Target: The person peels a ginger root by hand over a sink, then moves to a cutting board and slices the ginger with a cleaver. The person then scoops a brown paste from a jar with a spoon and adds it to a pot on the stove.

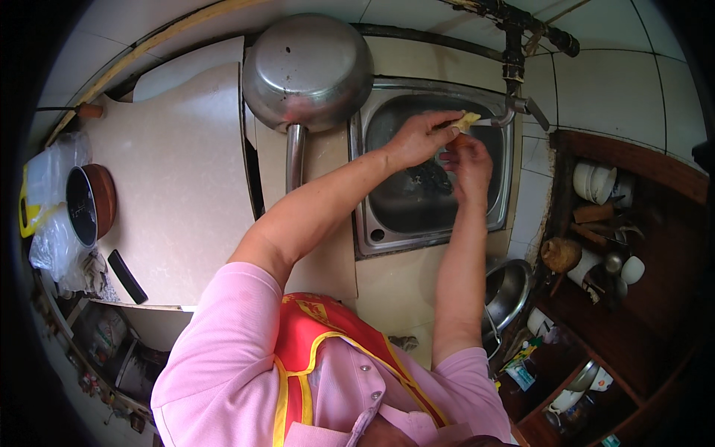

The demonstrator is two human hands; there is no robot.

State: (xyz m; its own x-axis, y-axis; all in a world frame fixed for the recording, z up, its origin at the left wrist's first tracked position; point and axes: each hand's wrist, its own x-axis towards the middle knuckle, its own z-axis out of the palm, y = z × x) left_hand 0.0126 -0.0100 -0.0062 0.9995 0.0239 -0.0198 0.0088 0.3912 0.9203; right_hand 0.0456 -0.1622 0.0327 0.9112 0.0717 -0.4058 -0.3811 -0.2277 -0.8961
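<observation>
Over a stainless steel sink, my left hand pinches a pale yellow piece of wet cloth or sponge at the mouth of the faucet. My right hand is just below and to the right, its fingers curled; something orange-brown shows at its fingertips, and whether it grips this is hidden. Beneath both hands, a dark, wet thing lies in the basin, too unclear to name. An upturned steel pan with a long handle rests left of the sink.
On the counter board at left are a brown pot, a black bar-shaped object and plastic bags. A metal basin stands below the sink's right corner. Wooden shelves at right hold bowls and utensils. Dark pipes run behind the faucet.
</observation>
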